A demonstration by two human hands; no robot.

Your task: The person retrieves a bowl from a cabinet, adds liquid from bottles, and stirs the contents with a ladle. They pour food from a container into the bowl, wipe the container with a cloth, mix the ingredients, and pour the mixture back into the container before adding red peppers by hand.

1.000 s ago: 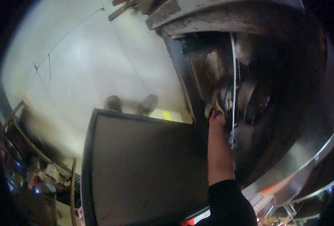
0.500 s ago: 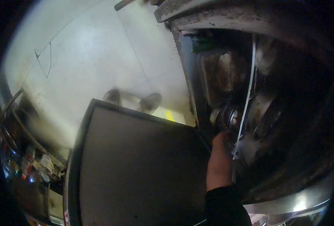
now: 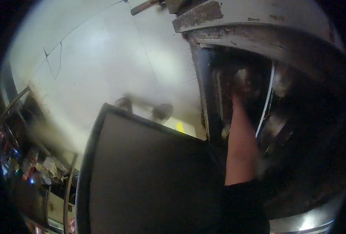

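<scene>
A pale tiled floor [image 3: 102, 66] fills the upper left; a dark open door [image 3: 149, 179] spans the bottom. At upper right the right hand [image 3: 241, 84] reaches deep into a grimy cabinet [image 3: 258, 23], beside a white cord [image 3: 267, 101], apparently groping among blurred contents; its grip cannot be told. Next calls for a sure hold.

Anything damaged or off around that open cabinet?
Yes. The cabinet's top edge is rusted and flaking, and the floor tile has a crack. The right hand reaches into the dark, grimy interior beside a loose-hanging white cable.
</scene>
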